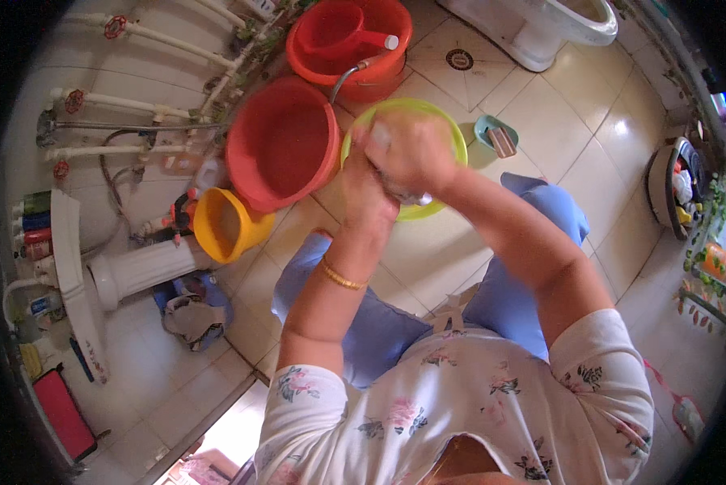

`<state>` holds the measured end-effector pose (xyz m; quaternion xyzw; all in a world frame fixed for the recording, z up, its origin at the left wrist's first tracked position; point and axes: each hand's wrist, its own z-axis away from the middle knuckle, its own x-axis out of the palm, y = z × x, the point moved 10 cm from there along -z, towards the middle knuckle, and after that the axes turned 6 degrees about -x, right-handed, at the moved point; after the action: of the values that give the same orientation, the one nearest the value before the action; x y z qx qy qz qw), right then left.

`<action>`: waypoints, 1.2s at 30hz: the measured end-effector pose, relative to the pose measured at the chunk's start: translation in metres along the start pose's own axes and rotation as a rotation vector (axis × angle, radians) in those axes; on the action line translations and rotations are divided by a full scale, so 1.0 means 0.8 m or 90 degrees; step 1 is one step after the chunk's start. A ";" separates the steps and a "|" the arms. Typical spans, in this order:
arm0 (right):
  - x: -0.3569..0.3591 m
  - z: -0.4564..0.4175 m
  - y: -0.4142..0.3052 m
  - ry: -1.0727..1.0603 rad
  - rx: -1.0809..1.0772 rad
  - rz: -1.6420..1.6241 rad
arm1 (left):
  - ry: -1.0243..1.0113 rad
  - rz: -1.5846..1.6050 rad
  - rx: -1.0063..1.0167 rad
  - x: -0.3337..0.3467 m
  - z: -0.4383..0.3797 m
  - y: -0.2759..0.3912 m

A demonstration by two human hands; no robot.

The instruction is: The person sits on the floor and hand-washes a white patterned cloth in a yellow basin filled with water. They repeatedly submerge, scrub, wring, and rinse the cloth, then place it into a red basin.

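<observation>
Both hands meet above a lime-green basin (460, 142) on the tiled floor. My left hand (369, 182), with a gold bracelet on its wrist, presses against a small pale item (408, 197) that looks like wet cloth. From the other side my right hand (416, 145) closes over the same item and is blurred by motion. Fingers hide most of the item and much of the basin's inside. Right of the basin, a teal soap dish (487, 126) holds a brownish bar (501, 142) that lies tilted over its edge.
A large red basin (332, 157) stands to the left, touching a yellow bucket (208, 225). Behind are a red tub (375, 91) with a red dipper (332, 30), a floor drain (459, 59) and a white toilet (536, 57). Pipes (157, 42) line the left wall.
</observation>
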<state>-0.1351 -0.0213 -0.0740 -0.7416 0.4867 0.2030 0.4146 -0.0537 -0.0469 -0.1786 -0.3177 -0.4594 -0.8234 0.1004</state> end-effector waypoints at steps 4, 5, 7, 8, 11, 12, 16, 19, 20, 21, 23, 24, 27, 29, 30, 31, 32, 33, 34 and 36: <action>0.019 0.016 -0.045 -0.075 -0.037 0.085 | -0.180 0.067 -0.070 0.014 -0.018 -0.012; 0.025 0.021 -0.059 -0.206 -0.035 0.082 | -0.023 -0.069 0.044 -0.028 -0.029 -0.004; 0.014 0.007 0.012 -0.060 0.044 -0.025 | 0.043 -0.004 -0.015 -0.004 -0.016 -0.001; 0.022 -0.007 0.043 -0.112 0.030 0.032 | 0.077 0.027 -0.031 0.005 -0.010 0.006; 0.041 0.008 0.110 -0.047 0.543 -0.714 | 0.044 0.078 -0.052 0.012 -0.007 0.032; 0.045 0.007 0.100 -0.062 0.503 -0.765 | 0.013 0.050 -0.039 0.012 -0.010 0.047; 0.054 0.008 0.048 -0.277 0.224 -0.549 | -0.011 -0.079 0.042 0.014 -0.015 0.067; 0.037 -0.005 0.047 -0.285 0.214 -0.495 | 0.007 -0.142 0.044 0.004 -0.015 0.077; 0.036 -0.001 0.061 -0.255 0.305 -0.591 | -0.020 -0.214 0.031 0.012 -0.010 0.073; 0.035 0.003 0.078 -0.219 0.395 -0.680 | -0.053 -0.285 0.018 0.027 -0.006 0.067; 0.026 0.000 0.083 -0.127 0.445 -0.896 | -0.113 -0.402 -0.020 0.038 0.001 0.053; 0.015 -0.004 0.082 -0.076 0.472 -0.982 | -0.145 -0.448 -0.044 0.036 0.002 0.046; 0.007 -0.012 0.086 -0.043 0.461 -1.006 | -0.180 -0.370 0.014 0.029 -0.007 0.044; 0.015 -0.005 0.102 0.005 0.414 -0.825 | -0.147 -0.196 0.046 0.018 -0.015 0.046; -0.002 -0.008 0.081 0.077 0.338 -0.679 | -0.176 -0.167 0.089 0.017 -0.013 0.045; -0.002 -0.013 0.072 0.058 0.313 -0.595 | -0.206 -0.138 0.135 0.019 -0.007 0.044; -0.003 -0.018 0.064 0.041 0.288 -0.512 | -0.218 -0.102 0.144 0.009 -0.011 0.032; -0.003 -0.020 0.059 0.024 0.263 -0.427 | -0.231 -0.066 0.152 -0.001 -0.017 0.016; -0.003 -0.017 0.056 0.005 0.243 -0.335 | -0.227 -0.017 0.117 0.018 -0.019 0.006; 0.002 -0.007 0.050 -0.037 0.204 -0.153 | 0.072 0.023 -0.030 0.037 0.011 -0.012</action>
<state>-0.1705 -0.0344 -0.0888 -0.7131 0.4084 0.0932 0.5621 -0.0771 -0.0310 -0.1637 -0.2809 -0.4279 -0.8486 0.1335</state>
